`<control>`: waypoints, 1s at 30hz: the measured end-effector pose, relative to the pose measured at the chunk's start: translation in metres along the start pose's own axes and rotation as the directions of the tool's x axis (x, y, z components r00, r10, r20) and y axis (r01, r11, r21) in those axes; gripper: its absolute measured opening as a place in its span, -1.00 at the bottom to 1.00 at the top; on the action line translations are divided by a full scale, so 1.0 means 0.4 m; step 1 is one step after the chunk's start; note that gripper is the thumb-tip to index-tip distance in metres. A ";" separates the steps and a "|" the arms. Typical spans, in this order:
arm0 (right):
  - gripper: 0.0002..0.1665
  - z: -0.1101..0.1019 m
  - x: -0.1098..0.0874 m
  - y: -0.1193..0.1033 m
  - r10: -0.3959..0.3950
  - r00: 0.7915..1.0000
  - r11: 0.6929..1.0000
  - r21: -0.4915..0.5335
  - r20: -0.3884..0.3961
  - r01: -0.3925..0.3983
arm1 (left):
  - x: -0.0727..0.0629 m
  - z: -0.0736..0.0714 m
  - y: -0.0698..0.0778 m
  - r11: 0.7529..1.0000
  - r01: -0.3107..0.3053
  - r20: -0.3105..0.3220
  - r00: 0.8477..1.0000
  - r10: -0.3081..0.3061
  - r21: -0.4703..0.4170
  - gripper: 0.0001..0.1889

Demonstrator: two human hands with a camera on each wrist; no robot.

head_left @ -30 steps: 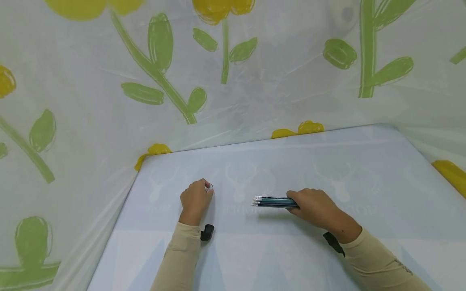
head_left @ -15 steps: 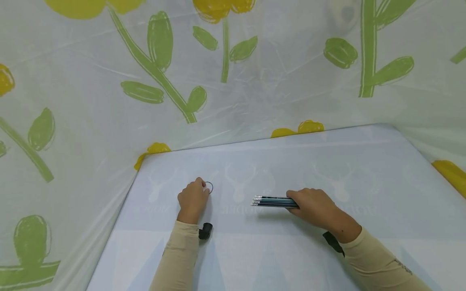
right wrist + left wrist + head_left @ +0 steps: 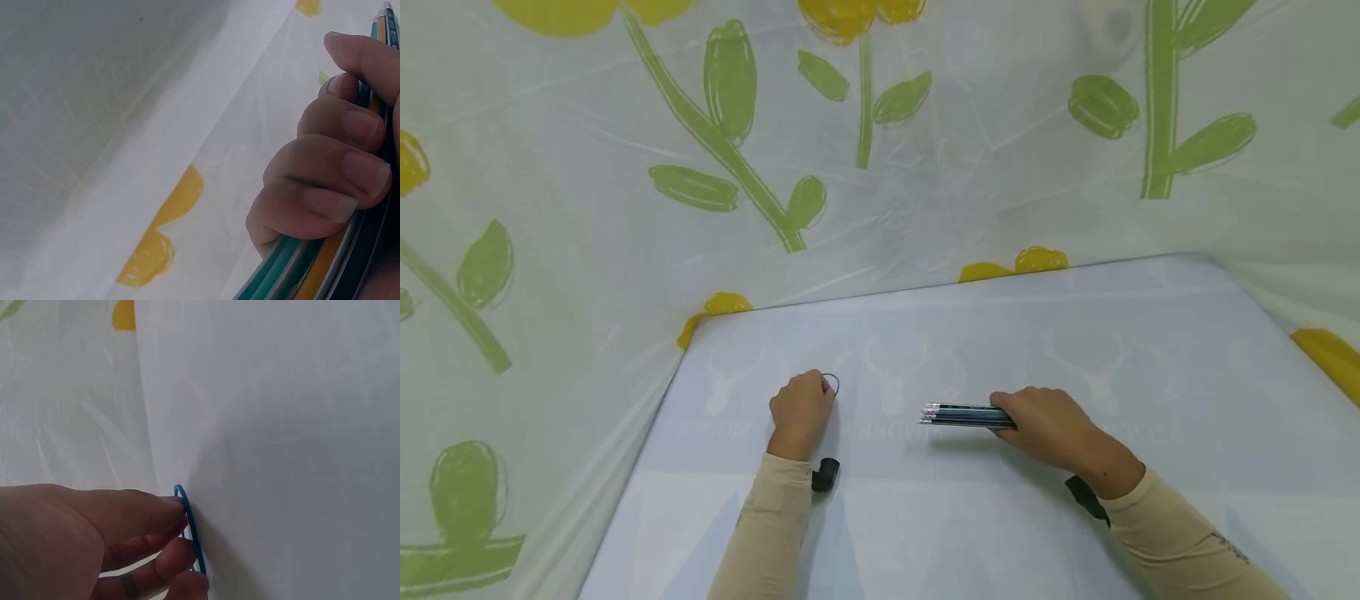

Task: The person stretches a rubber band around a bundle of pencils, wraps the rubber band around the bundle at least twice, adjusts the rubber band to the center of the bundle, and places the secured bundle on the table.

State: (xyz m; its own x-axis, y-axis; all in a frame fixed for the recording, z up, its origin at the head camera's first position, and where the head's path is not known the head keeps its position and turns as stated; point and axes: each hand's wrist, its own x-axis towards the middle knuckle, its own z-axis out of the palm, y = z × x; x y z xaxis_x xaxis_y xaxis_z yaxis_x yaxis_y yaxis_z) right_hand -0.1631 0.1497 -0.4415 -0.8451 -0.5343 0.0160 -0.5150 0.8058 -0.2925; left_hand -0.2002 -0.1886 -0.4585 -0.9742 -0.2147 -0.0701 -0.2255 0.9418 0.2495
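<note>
My left hand (image 3: 801, 412) pinches a thin blue rubber band (image 3: 192, 525) between thumb and fingertips, above the left part of the table. In the head view the band stands out as a small dark loop past the fingertips. Curled round a bundle of pencils (image 3: 961, 416), my right hand (image 3: 1051, 427) holds it sideways over the table, with the white eraser ends pointing left. Up close in the right wrist view, the pencils' barrels are teal, orange and dark, and the fingers wrap over their middle. The palm hides part of the bundle.
A white cloth with faint deer prints and pale blue triangles covers the table (image 3: 895, 508). Behind and beside it hangs a curtain (image 3: 955, 200) with green stems and yellow flowers. Black camera mounts (image 3: 825, 475) sit at both wrists.
My left hand has shifted slightly left, and more of the rubber band's loop shows beyond the fingertips. The right hand and the pencils stay in place.
</note>
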 end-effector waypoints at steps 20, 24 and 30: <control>-0.75 0.010 0.000 0.006 0.016 1.000 1.000 -0.001 0.009 -0.016 | -0.012 0.000 0.013 0.993 -0.112 0.029 0.993 0.111 0.025 -0.87; -0.75 0.010 -0.001 0.005 0.015 1.000 1.000 0.003 0.007 -0.015 | -0.013 0.006 0.016 0.992 -0.123 0.021 0.992 0.122 0.036 -0.84; -0.77 0.009 0.000 0.005 0.010 1.000 1.000 -0.001 0.009 -0.010 | -0.026 0.003 0.035 0.986 -0.164 -0.032 0.986 0.164 0.015 -0.85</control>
State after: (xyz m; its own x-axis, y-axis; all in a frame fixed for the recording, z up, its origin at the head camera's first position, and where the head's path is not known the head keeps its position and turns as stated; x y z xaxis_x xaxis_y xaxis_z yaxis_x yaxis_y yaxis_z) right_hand -0.1638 0.1504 -0.4456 -0.8488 -0.5287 0.0049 -0.5069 0.8111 -0.2919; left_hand -0.1933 -0.1729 -0.4556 -0.9979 -0.0654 0.0027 -0.0627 0.9679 0.2434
